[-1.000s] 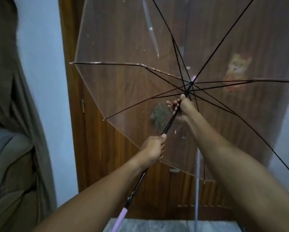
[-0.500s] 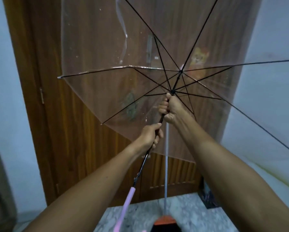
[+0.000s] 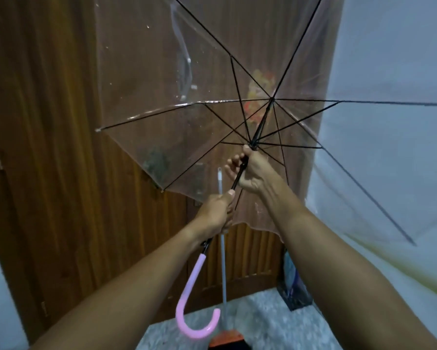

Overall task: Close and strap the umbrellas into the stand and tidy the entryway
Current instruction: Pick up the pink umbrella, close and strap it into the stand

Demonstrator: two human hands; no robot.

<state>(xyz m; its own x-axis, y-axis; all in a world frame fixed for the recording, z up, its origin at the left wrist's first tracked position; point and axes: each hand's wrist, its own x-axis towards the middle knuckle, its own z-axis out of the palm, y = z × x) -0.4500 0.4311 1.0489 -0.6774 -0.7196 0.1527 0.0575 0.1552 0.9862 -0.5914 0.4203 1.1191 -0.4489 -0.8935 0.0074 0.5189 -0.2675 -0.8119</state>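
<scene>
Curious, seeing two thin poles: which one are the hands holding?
The black umbrella shaft, ending in a pink hook; left hand and right hand grip it. The grey pole stands behind.

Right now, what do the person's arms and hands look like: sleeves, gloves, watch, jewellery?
The left forearm and right forearm are bare from the frame's bottom edge to the wrists; no sleeve shows. The left hand and right hand are ungloved. No watch, bracelet or ring is visible on either, and no markings stand out in the dim light.
</scene>
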